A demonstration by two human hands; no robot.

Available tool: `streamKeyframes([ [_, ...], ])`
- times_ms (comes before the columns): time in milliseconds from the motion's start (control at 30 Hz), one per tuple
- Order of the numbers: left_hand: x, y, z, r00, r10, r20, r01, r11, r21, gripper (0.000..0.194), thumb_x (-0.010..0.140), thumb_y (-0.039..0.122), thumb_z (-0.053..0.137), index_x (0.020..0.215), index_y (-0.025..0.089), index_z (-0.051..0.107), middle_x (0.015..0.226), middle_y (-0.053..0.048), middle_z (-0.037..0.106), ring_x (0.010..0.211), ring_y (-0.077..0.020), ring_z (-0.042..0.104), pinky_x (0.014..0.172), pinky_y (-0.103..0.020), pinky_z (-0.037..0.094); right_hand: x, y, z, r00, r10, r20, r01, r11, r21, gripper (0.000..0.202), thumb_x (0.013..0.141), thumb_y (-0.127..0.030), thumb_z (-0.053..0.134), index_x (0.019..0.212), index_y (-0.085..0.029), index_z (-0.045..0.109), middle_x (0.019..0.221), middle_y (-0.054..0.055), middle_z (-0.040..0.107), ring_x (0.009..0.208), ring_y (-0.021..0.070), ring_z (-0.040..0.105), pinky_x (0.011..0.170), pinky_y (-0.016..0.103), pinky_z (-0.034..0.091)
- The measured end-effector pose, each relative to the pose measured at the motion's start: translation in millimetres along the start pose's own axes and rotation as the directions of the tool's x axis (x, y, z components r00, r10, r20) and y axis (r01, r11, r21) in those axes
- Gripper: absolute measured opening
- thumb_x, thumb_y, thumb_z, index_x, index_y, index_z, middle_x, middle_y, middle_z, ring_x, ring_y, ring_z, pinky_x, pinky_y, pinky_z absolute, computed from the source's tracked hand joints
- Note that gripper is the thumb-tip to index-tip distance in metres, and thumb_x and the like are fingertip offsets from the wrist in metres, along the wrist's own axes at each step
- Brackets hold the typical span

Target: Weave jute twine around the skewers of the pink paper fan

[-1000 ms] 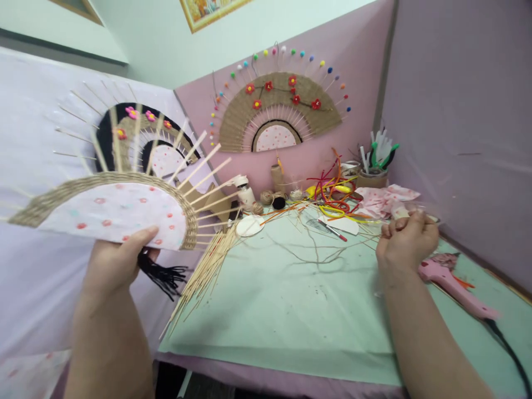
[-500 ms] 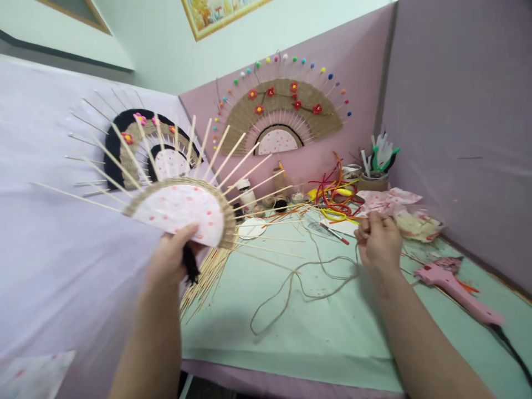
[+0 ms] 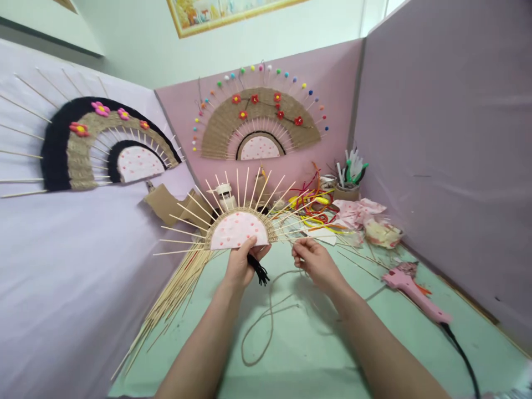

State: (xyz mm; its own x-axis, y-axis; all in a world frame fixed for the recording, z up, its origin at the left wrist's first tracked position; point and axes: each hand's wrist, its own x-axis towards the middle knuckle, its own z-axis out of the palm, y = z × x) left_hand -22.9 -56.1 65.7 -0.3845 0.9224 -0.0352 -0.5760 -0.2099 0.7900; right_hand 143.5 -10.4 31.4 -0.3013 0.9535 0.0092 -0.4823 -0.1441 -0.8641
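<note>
My left hand [image 3: 245, 260] grips a half-round fan [image 3: 236, 230] by its straight lower edge, thumb on the pink spotted cloth. Thin wooden sticks radiate from the fan, and a woven band of twine [image 3: 268, 221] runs round its curve. From under the hand hangs a black tassel [image 3: 260, 270]. My right hand [image 3: 311, 257] is closed in a pinch just right of the fan, fingertips on the twine [image 3: 272, 310], whose loose loops trail below onto the green table. Exactly where the twine joins the woven band cannot be made out.
Loose sticks [image 3: 174, 293] lie in a bundle at left. A pink glue gun [image 3: 418, 293] with a black cord rests at right. Behind are colourful pipe cleaners [image 3: 318, 194], spotted cloth [image 3: 359, 210] and a tool pot [image 3: 347, 191]. Two finished fans hang on the partitions, one a flowered fan [image 3: 261, 113].
The fan has moved right and down, levelling out in front of me. My right hand has come left towards its edge, bringing the twine along. The view has also shifted.
</note>
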Motion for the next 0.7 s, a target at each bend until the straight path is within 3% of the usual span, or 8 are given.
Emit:
streamKeyframes([
  [133, 6, -12, -13.1, 0.999, 0.025, -0.042, -0.027, 0.998, -0.059, 0.031, 0.064, 0.015, 0.077, 0.09, 0.016, 0.061, 0.079, 0.0, 0.072, 0.069, -0.0153, 0.07, 0.072, -0.032, 0.06, -3, 10, 6, 0.999, 0.028, 0.022, -0.028, 0.999, 0.016, 0.033, 0.062, -0.041, 0.079, 0.074, -0.018, 0.059, 0.063, -0.002, 0.06, 0.051, 0.0084, 0.049, 0.048, 0.022, 0.04],
  [367, 3, -24, -19.1, 0.998, 0.033, -0.056, -0.041, 0.989, -0.14, 0.033, 0.061, 0.015, 0.079, 0.088, 0.016, 0.061, 0.078, 0.0, 0.072, 0.068, -0.0142, 0.069, 0.074, -0.032, 0.06, 0, 19, 6, 0.999, 0.031, -0.043, -0.028, 0.998, 0.061, 0.031, 0.062, -0.036, 0.078, 0.075, -0.02, 0.056, 0.056, -0.008, 0.048, 0.044, 0.0045, 0.032, 0.038, 0.017, 0.019],
  [700, 2, -34, -19.9, 0.997, 0.054, -0.061, -0.058, 0.996, -0.071, 0.037, 0.06, 0.014, 0.08, 0.093, 0.018, 0.063, 0.075, 0.0, 0.07, 0.068, -0.0152, 0.069, 0.074, -0.03, 0.058, -6, 13, 11, 0.998, 0.068, -0.007, -0.067, 0.988, 0.14, 0.031, 0.057, -0.029, 0.083, 0.075, -0.021, 0.059, 0.08, 0.001, 0.066, 0.065, 0.0098, 0.054, 0.05, 0.019, 0.043],
])
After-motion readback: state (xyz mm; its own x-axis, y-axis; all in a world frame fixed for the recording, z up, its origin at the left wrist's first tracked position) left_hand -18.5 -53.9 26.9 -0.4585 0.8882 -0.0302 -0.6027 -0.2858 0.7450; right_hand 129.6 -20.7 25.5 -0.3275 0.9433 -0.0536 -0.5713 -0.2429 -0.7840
